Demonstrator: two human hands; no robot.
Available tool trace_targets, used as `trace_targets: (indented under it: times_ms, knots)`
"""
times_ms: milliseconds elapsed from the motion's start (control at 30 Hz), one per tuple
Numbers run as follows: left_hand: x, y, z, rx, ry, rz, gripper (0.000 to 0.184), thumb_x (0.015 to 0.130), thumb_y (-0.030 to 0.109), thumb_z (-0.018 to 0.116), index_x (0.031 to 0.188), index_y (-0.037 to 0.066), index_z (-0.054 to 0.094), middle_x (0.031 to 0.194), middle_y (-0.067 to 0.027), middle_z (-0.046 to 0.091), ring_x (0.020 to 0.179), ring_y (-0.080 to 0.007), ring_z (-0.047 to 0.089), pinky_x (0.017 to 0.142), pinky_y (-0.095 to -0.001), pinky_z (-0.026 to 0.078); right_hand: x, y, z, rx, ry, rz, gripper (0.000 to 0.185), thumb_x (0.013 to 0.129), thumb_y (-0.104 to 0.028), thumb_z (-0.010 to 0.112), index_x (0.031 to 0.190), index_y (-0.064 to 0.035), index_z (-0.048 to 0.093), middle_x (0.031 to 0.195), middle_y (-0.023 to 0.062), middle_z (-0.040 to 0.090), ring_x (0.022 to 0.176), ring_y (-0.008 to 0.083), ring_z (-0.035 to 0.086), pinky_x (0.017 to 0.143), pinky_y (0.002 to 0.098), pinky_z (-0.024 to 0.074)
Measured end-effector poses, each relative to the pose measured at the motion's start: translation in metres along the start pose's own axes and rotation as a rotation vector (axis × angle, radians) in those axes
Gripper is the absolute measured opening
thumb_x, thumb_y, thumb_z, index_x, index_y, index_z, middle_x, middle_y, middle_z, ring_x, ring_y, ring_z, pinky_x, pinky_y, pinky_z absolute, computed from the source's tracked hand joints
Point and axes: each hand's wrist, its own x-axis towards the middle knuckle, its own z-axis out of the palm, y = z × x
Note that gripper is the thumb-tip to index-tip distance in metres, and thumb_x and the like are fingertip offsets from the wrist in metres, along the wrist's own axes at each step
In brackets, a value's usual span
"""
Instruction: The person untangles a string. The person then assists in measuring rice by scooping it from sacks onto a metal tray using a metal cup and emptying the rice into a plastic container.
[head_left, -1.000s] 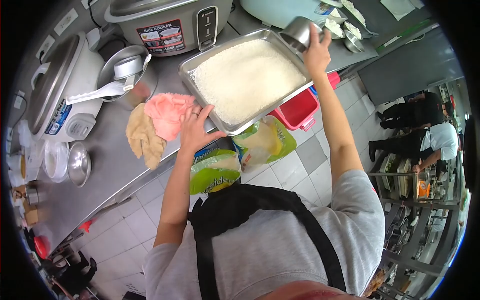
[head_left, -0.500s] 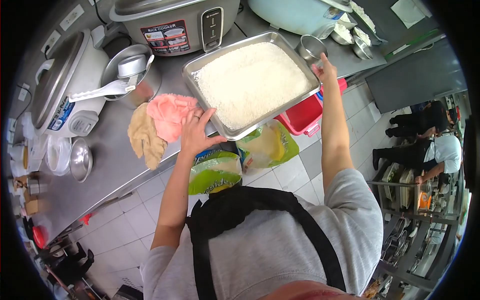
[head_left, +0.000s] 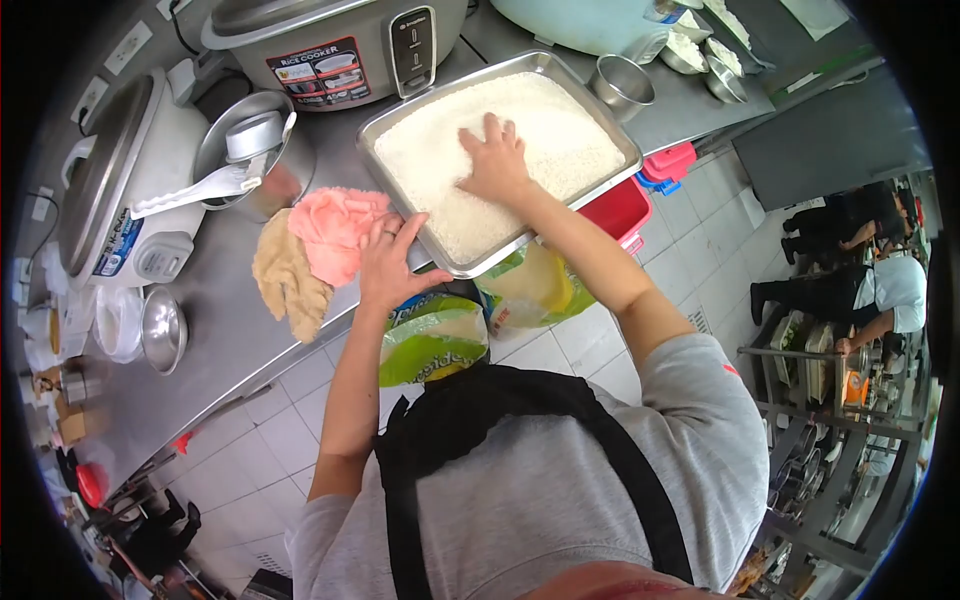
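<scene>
A rectangular metal tray [head_left: 432, 252] of white uncooked rice [head_left: 560, 115] sits at the counter's front edge. My left hand [head_left: 388, 262] holds its near left corner, with the thumb and fingers spread along the rim. Palm down, my right hand [head_left: 495, 165] lies on the rice with its fingers apart; some fingertips are blurred or sunk in the grains. Beyond the tray's right end stands a metal cup [head_left: 622, 85]. A pink cloth [head_left: 338, 232] lies beside my left hand, next to a tan cloth [head_left: 290, 275].
Rice cookers [head_left: 320, 70] stand behind and to the left. A metal pot [head_left: 210, 150] holds a small pan and a white spatula [head_left: 195, 190]. Below the counter are green bags [head_left: 432, 340] and a red bin [head_left: 620, 212]. Other people [head_left: 890, 300] work at far right.
My right hand has let go of the metal cup at the tray's right end and moved left onto the rice. My left hand stays at the tray's corner.
</scene>
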Motion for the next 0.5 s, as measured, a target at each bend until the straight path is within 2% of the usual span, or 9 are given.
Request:
trace_targets:
  times_ms: [33, 67, 167, 233, 300, 333, 400, 433, 500]
  knots:
    - [0.0, 0.0, 0.0, 0.003, 0.001, -0.003, 0.09, 0.049, 0.071, 0.058, 0.116, 0.012, 0.048, 0.098, -0.0122, 0.05, 0.1, -0.03, 0.043, 0.08, -0.0385, 0.031, 0.007, -0.001, -0.007, -0.074, -0.109, -0.089, 0.07, 0.061, -0.045, 0.069, 0.123, -0.0212, 0.045, 0.129, 0.0215, 0.03, 0.117, 0.0415, 0.032, 0.097, 0.0557, 0.0241]
    - [0.0, 0.0, -0.001, -0.003, -0.005, -0.003, 0.089, 0.049, 0.069, 0.06, 0.116, 0.012, 0.048, 0.098, -0.012, 0.05, 0.099, -0.0297, 0.043, 0.08, -0.0381, 0.032, 0.021, 0.01, -0.006, -0.189, -0.12, -0.139, 0.059, 0.062, -0.049, 0.065, 0.117, -0.0292, 0.05, 0.129, 0.0163, 0.034, 0.118, 0.0364, 0.031, 0.093, 0.0579, 0.0275]
    - [0.0, 0.001, -0.004, -0.011, -0.024, -0.029, 0.086, 0.048, 0.065, 0.064, 0.116, 0.013, 0.049, 0.103, -0.0118, 0.051, 0.102, -0.0284, 0.043, 0.08, -0.0377, 0.031, 0.053, 0.054, 0.002, -0.133, -0.109, -0.143, 0.06, 0.061, -0.04, 0.067, 0.117, -0.0243, 0.05, 0.119, 0.0131, 0.043, 0.107, 0.0308, 0.044, 0.09, 0.0486, 0.0358]
    - [-0.001, 0.0, -0.005, -0.016, -0.035, -0.062, 0.084, 0.048, 0.063, 0.066, 0.115, 0.014, 0.05, 0.107, -0.0118, 0.052, 0.105, -0.0275, 0.042, 0.08, -0.0379, 0.031, 0.083, 0.097, 0.015, -0.067, -0.312, -0.245, 0.047, 0.069, -0.036, 0.061, 0.113, -0.0199, 0.054, 0.109, 0.0098, 0.053, 0.102, 0.0268, 0.049, 0.088, 0.0415, 0.0394]
    - [-0.002, -0.002, -0.004, -0.003, -0.01, -0.025, 0.085, 0.048, 0.062, 0.067, 0.116, 0.015, 0.05, 0.106, -0.0114, 0.052, 0.104, -0.0272, 0.042, 0.081, -0.0374, 0.031, 0.1, 0.102, -0.04, 0.138, -0.831, -0.381, 0.038, 0.075, -0.034, 0.053, 0.108, -0.0152, 0.058, 0.106, 0.0093, 0.058, 0.102, 0.0246, 0.052, 0.087, 0.0338, 0.0407]
    - [-0.003, -0.003, -0.003, -0.001, -0.01, -0.036, 0.085, 0.048, 0.062, 0.067, 0.116, 0.015, 0.05, 0.106, -0.0114, 0.052, 0.104, -0.0272, 0.042, 0.081, -0.0374, 0.031, 0.106, 0.11, -0.047, 0.138, -0.838, -0.39, 0.038, 0.075, -0.034, 0.053, 0.108, -0.0152, 0.058, 0.106, 0.0093, 0.058, 0.102, 0.0246, 0.052, 0.087, 0.0338, 0.0407]
    - [-0.003, -0.004, -0.002, -0.014, 0.007, -0.019, 0.085, 0.047, 0.061, 0.067, 0.116, 0.015, 0.05, 0.106, -0.0111, 0.052, 0.104, -0.0271, 0.042, 0.081, -0.0372, 0.03, 0.124, 0.133, -0.05, 0.467, -0.655, -0.106, 0.034, 0.079, -0.032, 0.048, 0.106, -0.0136, 0.059, 0.106, 0.009, 0.059, 0.106, 0.0233, 0.05, 0.087, 0.031, 0.0401]
    - [-0.003, -0.004, -0.002, -0.015, 0.007, -0.02, 0.085, 0.047, 0.061, 0.067, 0.116, 0.015, 0.05, 0.106, -0.0111, 0.052, 0.104, -0.0271, 0.042, 0.081, -0.0372, 0.03, 0.127, 0.141, -0.043, 0.467, -0.656, -0.106, 0.034, 0.079, -0.032, 0.048, 0.106, -0.0136, 0.059, 0.106, 0.009, 0.059, 0.106, 0.0233, 0.05, 0.087, 0.031, 0.0401]
    - [-0.002, -0.003, -0.002, -0.001, -0.005, -0.03, 0.084, 0.047, 0.061, 0.068, 0.116, 0.015, 0.05, 0.106, -0.0108, 0.052, 0.105, -0.0266, 0.041, 0.082, -0.0375, 0.031, 0.127, 0.161, 0.001, 0.178, -0.306, -0.016, 0.036, 0.081, -0.032, 0.047, 0.109, -0.0107, 0.057, 0.109, 0.0108, 0.058, 0.106, 0.0237, 0.05, 0.088, 0.0317, 0.0391]
